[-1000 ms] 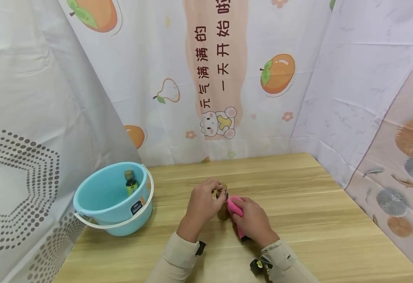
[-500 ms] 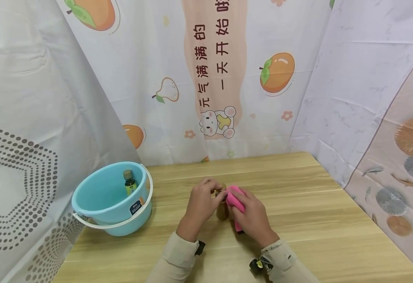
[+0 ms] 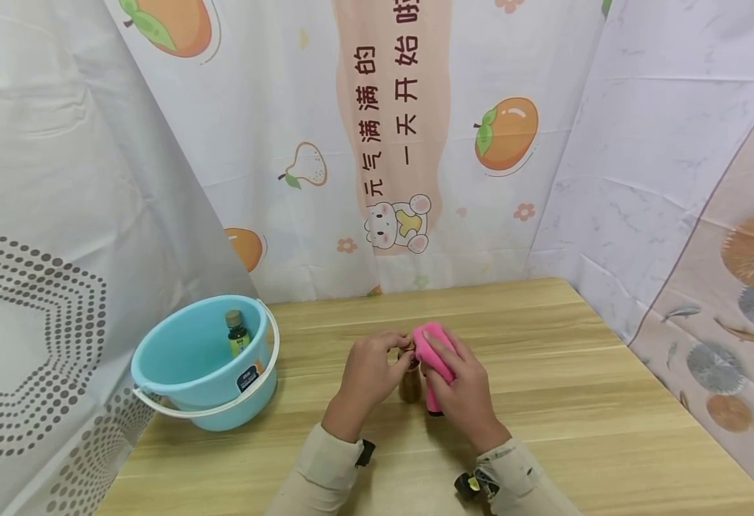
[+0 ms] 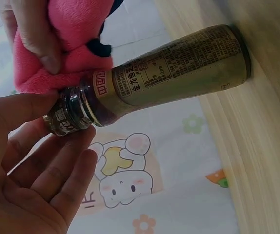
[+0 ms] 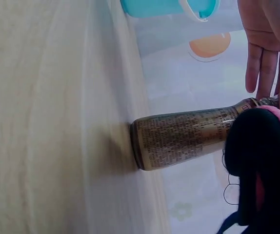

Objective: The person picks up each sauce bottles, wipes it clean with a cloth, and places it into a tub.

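A labelled sesame oil bottle (image 3: pixel 411 388) stands upright on the wooden table. At its top, my left hand (image 3: pixel 369 371) pinches the cap between thumb and fingers; the left wrist view shows the thumb and fingertips around the cap (image 4: pixel 64 117). My right hand (image 3: pixel 466 393) grips a pink plush cloth (image 3: pixel 435 352) with black parts. In the left wrist view the cloth (image 4: pixel 79 34) lies against the bottle's neck. The cloth's black part (image 5: pixel 257 156) fills the lower right of the right wrist view, hiding some of the bottle (image 5: pixel 184 136). My right fingers are mostly out of that view.
A light blue bucket (image 3: pixel 183 358) with a white handle (image 3: pixel 212 411) stands at the table's left. Inside it leans a small dark bottle (image 3: pixel 238 335) with a yellow-green label. Printed curtains (image 3: pixel 287 236) hang behind the table (image 3: pixel 577 401) and along both sides.
My right hand has raised the pink cloth along the bottle to its neck and cap. My left hand stays at the cap, and the bottle shifts slightly.
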### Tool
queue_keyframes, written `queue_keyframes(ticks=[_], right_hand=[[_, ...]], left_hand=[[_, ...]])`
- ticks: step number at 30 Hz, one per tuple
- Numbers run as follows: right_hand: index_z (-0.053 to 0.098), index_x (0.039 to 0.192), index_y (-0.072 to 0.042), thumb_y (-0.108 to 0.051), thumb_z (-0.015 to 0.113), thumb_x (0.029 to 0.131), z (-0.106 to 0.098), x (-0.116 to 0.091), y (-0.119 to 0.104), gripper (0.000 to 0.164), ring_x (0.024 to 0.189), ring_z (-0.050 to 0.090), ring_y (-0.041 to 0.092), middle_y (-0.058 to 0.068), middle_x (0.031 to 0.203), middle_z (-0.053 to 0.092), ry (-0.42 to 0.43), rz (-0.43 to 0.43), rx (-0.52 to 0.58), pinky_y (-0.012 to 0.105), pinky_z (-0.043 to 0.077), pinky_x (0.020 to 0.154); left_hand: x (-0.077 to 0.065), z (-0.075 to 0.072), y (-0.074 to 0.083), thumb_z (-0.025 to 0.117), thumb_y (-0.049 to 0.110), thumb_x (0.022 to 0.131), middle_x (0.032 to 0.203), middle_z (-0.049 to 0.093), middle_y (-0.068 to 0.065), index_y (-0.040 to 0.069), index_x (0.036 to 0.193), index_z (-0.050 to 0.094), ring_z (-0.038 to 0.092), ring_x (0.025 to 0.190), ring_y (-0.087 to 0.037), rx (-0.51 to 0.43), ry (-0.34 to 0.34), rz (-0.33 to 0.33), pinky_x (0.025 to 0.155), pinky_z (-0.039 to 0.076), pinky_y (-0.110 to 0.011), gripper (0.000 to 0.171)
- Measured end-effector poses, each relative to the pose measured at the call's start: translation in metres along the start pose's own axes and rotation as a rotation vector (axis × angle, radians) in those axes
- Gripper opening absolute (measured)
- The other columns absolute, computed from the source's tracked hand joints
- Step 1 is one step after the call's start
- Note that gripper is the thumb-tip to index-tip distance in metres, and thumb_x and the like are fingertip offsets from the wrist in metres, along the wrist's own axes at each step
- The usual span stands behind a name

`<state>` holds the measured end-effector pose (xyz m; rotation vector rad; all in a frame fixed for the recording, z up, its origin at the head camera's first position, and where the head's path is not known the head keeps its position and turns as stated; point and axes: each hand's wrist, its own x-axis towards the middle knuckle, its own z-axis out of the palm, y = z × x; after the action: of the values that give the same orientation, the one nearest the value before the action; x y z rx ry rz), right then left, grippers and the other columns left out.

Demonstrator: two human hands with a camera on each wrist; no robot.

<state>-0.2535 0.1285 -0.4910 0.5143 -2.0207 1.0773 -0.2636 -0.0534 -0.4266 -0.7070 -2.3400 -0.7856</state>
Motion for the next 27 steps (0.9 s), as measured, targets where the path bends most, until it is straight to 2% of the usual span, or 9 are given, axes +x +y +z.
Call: queue_keyframes(ticks=[7,13,20,27], right_hand=[[0.072,0.132,-0.012,-0.006,0.084,0.084,-0.001,0.0011,-0.0023,0.05,0.12,0.068,0.038,0.02,0.143,0.061,-0.057,0.028,0.006,0.047,0.062,0.088],[0.073,0.13,-0.009,-0.007,0.082,0.086,-0.0028,0.0007,-0.0038,0.046,0.116,0.07,0.036,0.02,0.136,0.065,-0.115,0.089,-0.049,0.047,0.062,0.088],[0.075,0.127,-0.011,-0.013,0.081,0.089,-0.0022,-0.0011,-0.0003,0.038,0.109,0.071,0.026,0.01,0.134,0.068,-0.244,0.2,-0.115,0.043,0.062,0.086],[0.073,0.132,-0.013,-0.013,0.079,0.088,-0.0021,-0.0058,0.0038,0.044,0.104,0.071,0.032,0.019,0.13,0.069,-0.395,0.257,-0.231,0.049,0.061,0.084]], left_hand=[[-0.0004,-0.0001,0.0006,0.082,0.017,0.09,0.107,0.08,-0.003,0.009,0.101,0.083,0.076,0.102,-0.017,0.002,-0.012,-0.021,0.085,0.063,-0.032,0.013],[-0.0018,0.0017,0.0003,0.081,0.018,0.09,0.108,0.08,-0.003,0.009,0.102,0.082,0.076,0.102,-0.019,0.033,-0.011,-0.015,0.086,0.063,-0.033,0.016],[-0.0019,0.0035,0.0016,0.085,0.026,0.088,0.107,0.08,-0.004,0.009,0.103,0.082,0.076,0.103,-0.02,0.038,0.002,-0.023,0.09,0.062,-0.035,0.023],[-0.0039,0.0052,0.0056,0.085,0.027,0.087,0.104,0.07,0.0,0.013,0.1,0.081,0.07,0.093,-0.017,0.019,0.009,-0.077,0.077,0.062,-0.031,0.02]])
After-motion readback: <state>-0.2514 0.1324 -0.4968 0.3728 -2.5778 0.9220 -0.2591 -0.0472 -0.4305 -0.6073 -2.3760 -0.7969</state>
